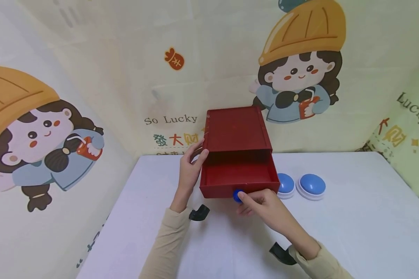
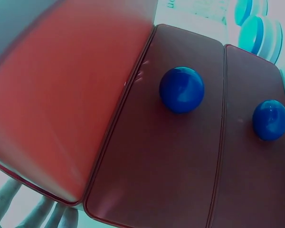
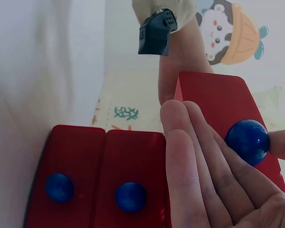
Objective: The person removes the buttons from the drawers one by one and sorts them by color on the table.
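Note:
A dark red drawer cabinet (image 1: 238, 130) stands on the white table. Its top drawer (image 1: 244, 174) is pulled out, with its red inside in sight. My right hand (image 1: 270, 209) pinches the blue round knob (image 3: 247, 142) of that drawer between thumb and forefinger; the other fingers stretch out below it. Against the cabinet's left side lies my left hand (image 1: 192, 166), fingers extended along the wall and thumb near the front edge. Two lower drawers, pushed in, carry blue knobs (image 2: 182, 90) too; the head view hides them behind the pulled-out drawer.
Two blue push buttons with white bases, a nearer-to-cabinet button (image 1: 285, 183) and an outer button (image 1: 312, 185), stand right of the cabinet. A printed cloth (image 1: 125, 77) with cartoon figures hangs behind and at the sides. Black straps (image 1: 199, 212) are at both wrists.

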Available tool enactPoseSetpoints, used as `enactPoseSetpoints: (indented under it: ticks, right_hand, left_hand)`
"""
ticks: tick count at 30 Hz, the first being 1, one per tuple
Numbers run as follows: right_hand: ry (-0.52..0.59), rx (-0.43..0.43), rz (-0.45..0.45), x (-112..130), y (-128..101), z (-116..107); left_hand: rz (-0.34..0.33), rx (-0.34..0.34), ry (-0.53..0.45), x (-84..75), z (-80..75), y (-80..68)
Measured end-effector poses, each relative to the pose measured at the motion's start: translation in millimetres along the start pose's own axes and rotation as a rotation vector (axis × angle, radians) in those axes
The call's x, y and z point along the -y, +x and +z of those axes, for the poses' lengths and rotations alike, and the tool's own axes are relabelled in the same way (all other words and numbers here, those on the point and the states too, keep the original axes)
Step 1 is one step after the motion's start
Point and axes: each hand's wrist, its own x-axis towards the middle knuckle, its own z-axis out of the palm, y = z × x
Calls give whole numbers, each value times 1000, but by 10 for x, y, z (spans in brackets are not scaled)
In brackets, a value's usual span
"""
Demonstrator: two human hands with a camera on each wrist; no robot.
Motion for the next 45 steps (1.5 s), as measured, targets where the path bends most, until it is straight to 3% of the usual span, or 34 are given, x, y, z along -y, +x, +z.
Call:
enactPoseSetpoints:
  ticks: [9, 16, 19, 25, 33, 42, 45]
  right_hand:
    - [-27, -20, 4, -31, 79, -52]
    - [-9, -16, 13, -55, 124, -38]
    - [-11, -17, 13, -50, 141, -41]
    - [-11, -14, 0, -39, 177, -46]
    - [4, -20, -9, -74, 242, -45]
    - [17, -28, 6, -103, 336, -99]
    - [19, -23, 17, -113, 362, -114]
  left_hand:
    - [-1, 16, 3, 34, 23, 29]
    - [-7, -1, -6, 331, -18, 76]
    - [3, -7, -11, 362, -25, 72]
    - [17, -19, -10, 355, -42, 48]
    - [-22, -6, -20, 330, -47, 48]
    - [-94, 20, 6, 42, -28, 22]
    - [-99, 20, -5, 140, -38, 54]
